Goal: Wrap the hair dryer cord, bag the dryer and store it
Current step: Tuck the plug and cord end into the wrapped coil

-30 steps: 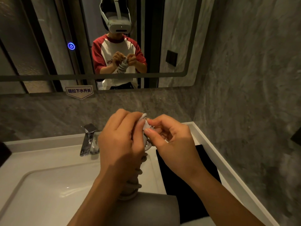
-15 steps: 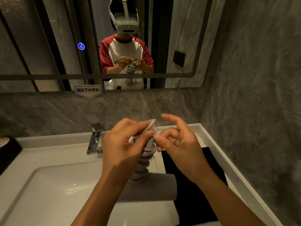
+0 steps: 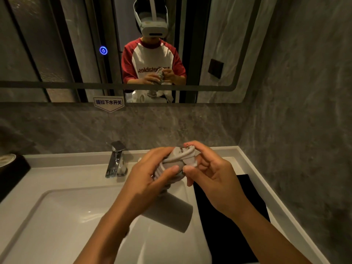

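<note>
We hold a grey hair dryer [image 3: 167,212] above the white sink [image 3: 57,216]. Our left hand [image 3: 148,180] grips its cord-wrapped handle; our right hand [image 3: 211,178] pinches the plug [image 3: 187,159]. A black bag [image 3: 228,216] lies along the counter's right edge.

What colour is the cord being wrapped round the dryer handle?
Light grey, like the dryer itself. The cord shows best in the head view, between both hands.

Pale grey cord [image 3: 178,159], darker grey dryer barrel [image 3: 169,212]; black bag [image 3: 228,216]; white surface [image 3: 62,176]; chrome tap [image 3: 116,161]; grey marbled wall [image 3: 304,111]
</note>
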